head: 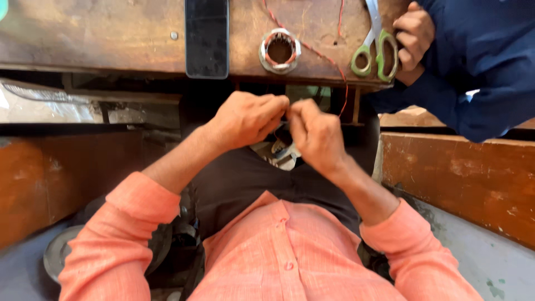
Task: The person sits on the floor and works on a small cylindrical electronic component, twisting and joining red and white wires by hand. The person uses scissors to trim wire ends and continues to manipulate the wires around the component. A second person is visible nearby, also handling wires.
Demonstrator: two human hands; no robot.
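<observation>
My left hand [248,118] and my right hand [316,135] meet over my lap, fingers pinched together on a thin red wire [344,83] that runs up to the wooden bench. Under my hands lies a metal part [282,155], mostly hidden. On the bench [111,39] sits a round metal stator ring [280,51] wound with red wire.
A black phone [207,38] lies on the bench left of the ring. Green-handled scissors [374,53] lie at the right, next to the hand [413,33] of another person in a blue sleeve. A wooden board [457,178] stands at my right.
</observation>
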